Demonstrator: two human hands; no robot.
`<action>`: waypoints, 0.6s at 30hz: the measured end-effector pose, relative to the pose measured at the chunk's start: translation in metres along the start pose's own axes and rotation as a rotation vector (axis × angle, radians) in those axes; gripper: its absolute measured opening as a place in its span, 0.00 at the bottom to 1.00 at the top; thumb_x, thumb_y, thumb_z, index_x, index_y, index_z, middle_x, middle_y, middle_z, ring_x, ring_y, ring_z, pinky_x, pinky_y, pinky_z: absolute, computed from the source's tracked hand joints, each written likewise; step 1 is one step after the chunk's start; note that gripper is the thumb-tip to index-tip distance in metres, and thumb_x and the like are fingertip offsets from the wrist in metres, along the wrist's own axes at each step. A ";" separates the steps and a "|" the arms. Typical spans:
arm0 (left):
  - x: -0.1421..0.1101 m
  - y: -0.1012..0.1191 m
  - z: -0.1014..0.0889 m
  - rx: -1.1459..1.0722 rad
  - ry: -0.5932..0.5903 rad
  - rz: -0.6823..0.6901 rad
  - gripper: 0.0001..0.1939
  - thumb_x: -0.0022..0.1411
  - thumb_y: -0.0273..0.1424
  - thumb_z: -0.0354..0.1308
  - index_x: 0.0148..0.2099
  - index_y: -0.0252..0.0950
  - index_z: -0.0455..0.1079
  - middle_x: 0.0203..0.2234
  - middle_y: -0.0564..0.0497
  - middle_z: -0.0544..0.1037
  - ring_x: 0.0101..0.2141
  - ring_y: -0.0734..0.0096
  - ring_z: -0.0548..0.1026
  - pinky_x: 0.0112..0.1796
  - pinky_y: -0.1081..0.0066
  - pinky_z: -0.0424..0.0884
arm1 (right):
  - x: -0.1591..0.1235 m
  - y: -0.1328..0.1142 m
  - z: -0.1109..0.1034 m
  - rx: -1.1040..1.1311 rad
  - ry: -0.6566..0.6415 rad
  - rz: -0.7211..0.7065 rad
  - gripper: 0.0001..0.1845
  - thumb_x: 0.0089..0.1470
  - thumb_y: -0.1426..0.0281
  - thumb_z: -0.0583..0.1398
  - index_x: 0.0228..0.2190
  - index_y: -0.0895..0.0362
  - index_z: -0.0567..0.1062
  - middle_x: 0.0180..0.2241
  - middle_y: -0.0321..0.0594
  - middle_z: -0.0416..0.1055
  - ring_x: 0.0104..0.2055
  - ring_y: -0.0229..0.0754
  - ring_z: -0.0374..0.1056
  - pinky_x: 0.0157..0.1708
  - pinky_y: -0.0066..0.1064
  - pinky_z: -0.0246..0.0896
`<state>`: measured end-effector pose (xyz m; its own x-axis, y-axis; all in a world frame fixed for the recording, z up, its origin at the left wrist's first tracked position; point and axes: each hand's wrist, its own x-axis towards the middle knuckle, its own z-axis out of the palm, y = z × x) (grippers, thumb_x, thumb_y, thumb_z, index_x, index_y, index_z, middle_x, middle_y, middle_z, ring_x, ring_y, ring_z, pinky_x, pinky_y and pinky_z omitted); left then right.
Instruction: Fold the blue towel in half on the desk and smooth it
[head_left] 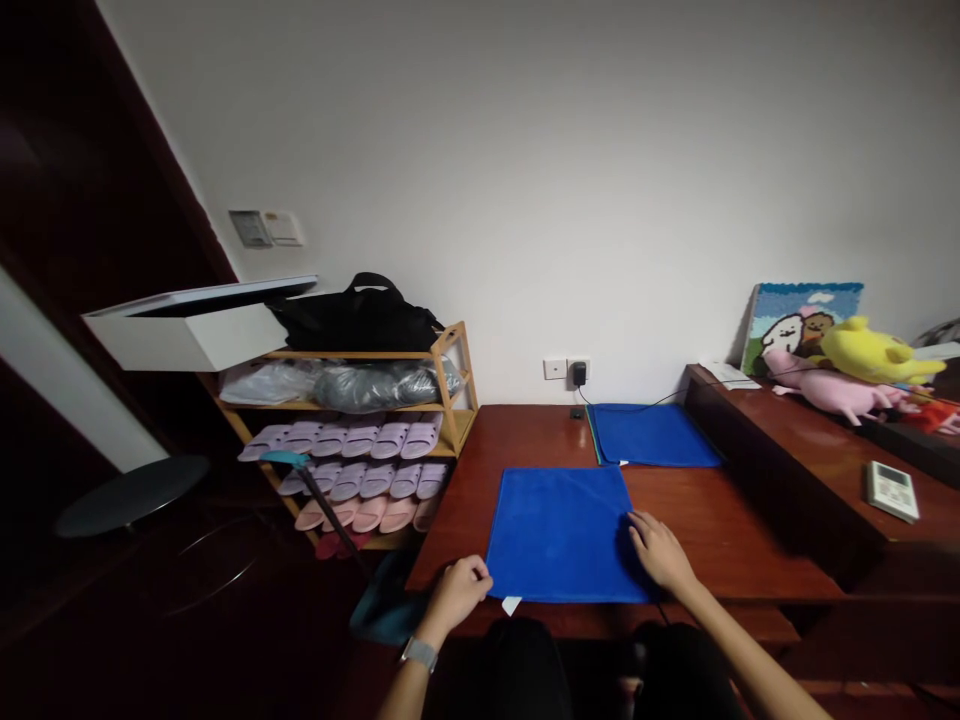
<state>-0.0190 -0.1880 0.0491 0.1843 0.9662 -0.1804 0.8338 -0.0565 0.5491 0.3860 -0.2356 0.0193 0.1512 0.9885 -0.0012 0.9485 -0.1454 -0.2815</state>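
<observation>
A flat blue fabric square point(562, 535) lies on the reddish-brown wooden table point(517, 430), its front edge along the table's near side. A white tag point(511, 605) sticks out from that front edge. At the left front corner of the fabric, my left hand point(459, 592) is closed, thumb and fingers pinched on the edge. My right hand point(661, 550) rests over the right edge with its fingers stretched out flat. Behind, near the wall, lies a second blue fabric piece point(656, 435), which seems to be a stack with a greenish edge showing.
A wooden rack point(454, 400) with several slippers point(360, 437) and a black bag point(360, 318) stands left of the table. A white box point(195, 335) juts out from its top. Plush toys point(832, 385) and a remote control point(892, 490) lie on the raised right ledge. A plugged-in adapter point(579, 373) trails a cord.
</observation>
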 end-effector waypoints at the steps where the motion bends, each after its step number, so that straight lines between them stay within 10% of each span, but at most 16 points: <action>1: 0.001 -0.002 0.001 -0.009 0.005 0.007 0.06 0.56 0.31 0.56 0.32 0.40 0.74 0.23 0.56 0.81 0.30 0.69 0.79 0.33 0.74 0.65 | 0.015 -0.002 -0.004 0.007 0.016 -0.003 0.34 0.69 0.59 0.38 0.67 0.57 0.61 0.70 0.40 0.55 0.72 0.44 0.48 0.70 0.40 0.41; 8: 0.015 -0.024 0.013 -0.095 0.015 0.063 0.05 0.54 0.33 0.55 0.31 0.41 0.71 0.19 0.57 0.78 0.27 0.66 0.78 0.31 0.72 0.65 | 0.102 -0.013 0.003 0.013 -0.045 0.017 0.34 0.69 0.57 0.41 0.70 0.54 0.53 0.73 0.35 0.44 0.74 0.47 0.38 0.71 0.43 0.37; 18: 0.018 -0.003 -0.013 0.147 -0.074 0.011 0.04 0.61 0.31 0.53 0.34 0.42 0.68 0.22 0.59 0.75 0.26 0.69 0.75 0.28 0.73 0.60 | 0.112 -0.004 0.021 -0.042 -0.042 0.097 0.36 0.67 0.60 0.38 0.71 0.61 0.47 0.73 0.37 0.42 0.74 0.43 0.39 0.71 0.38 0.32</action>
<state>-0.0249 -0.1674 0.0544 0.2268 0.9444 -0.2380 0.8977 -0.1080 0.4271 0.3935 -0.1233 0.0004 0.2321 0.9704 -0.0669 0.9408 -0.2414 -0.2379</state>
